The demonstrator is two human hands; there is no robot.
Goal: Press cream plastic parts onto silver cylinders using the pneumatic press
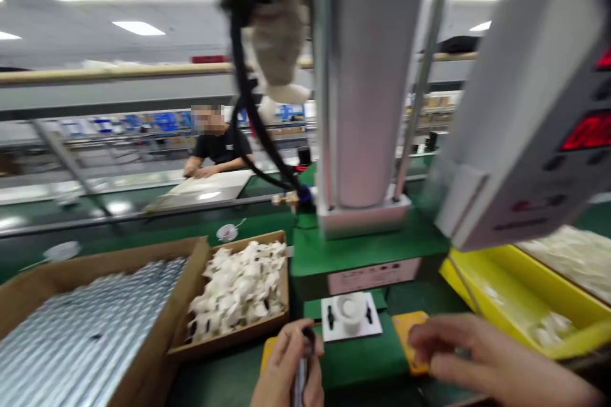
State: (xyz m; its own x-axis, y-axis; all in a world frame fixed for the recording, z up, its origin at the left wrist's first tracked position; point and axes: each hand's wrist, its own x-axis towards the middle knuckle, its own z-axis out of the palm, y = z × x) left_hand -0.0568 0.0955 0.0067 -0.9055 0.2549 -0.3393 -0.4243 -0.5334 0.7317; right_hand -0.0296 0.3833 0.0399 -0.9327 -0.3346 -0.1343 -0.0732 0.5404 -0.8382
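My left hand (pixel 281 372) is closed around a metal tube (pixel 300 385), whose dark round end points up between the thumb and fingers. My right hand (pixel 477 353), somewhat blurred, reaches in over the edge of a yellow plate (pixel 403 327). Its thumb and curled fingers are apart, and nothing shows clearly between them. Between the hands, a round white plastic part (pixel 351 310) sits on a white square base (pixel 331 332) with black clamps. A second yellow plate (pixel 267 351) is mostly hidden behind my left hand.
A press with a grey cylinder (pixel 372 89) and green block (pixel 372 251) stands over the fixture. To the left are cardboard boxes of metal tubes (pixel 95 318) and white plastic parts (pixel 243 280). At right are a yellow bin (pixel 520 286) and control box (pixel 525 114). A person (pixel 219 146) works opposite.
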